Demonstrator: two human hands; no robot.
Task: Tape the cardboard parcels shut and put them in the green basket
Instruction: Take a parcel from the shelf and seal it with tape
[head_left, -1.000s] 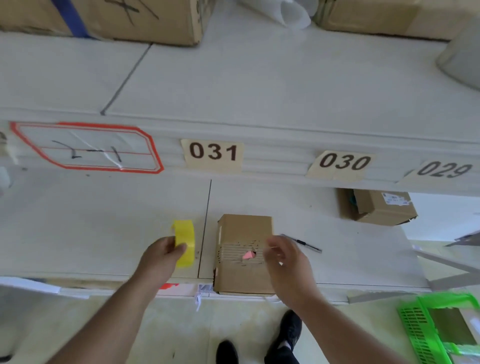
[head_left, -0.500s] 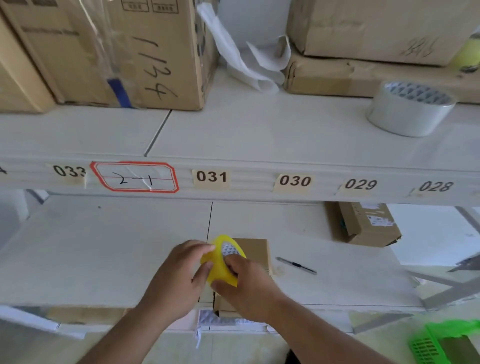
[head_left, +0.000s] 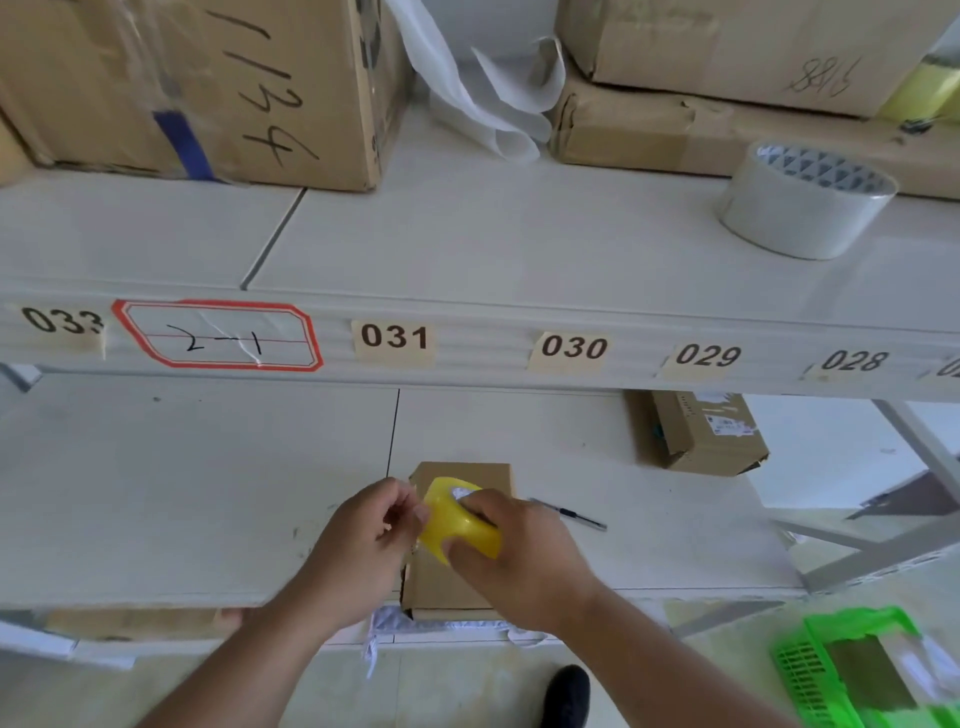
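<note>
While a small cardboard parcel (head_left: 457, 577) lies at the front edge of the lower shelf (head_left: 208, 493), the right hand (head_left: 511, 561) grips a yellow tape roll (head_left: 460, 525) just above it, fingers curled round the roll. The left hand (head_left: 363, 540) is touching the roll's left side, its fingertips pinched together there, though whether they hold the tape's end is too small to tell. A pen (head_left: 569, 514) lies just right of the parcel, and a second parcel (head_left: 696, 431) sits farther back to the right. The green basket (head_left: 852, 670) stands on the floor at lower right, with something brown inside. On the upper shelf (head_left: 519, 234) rest large boxes (head_left: 197, 88) and a clear tape roll (head_left: 805, 202).
</note>
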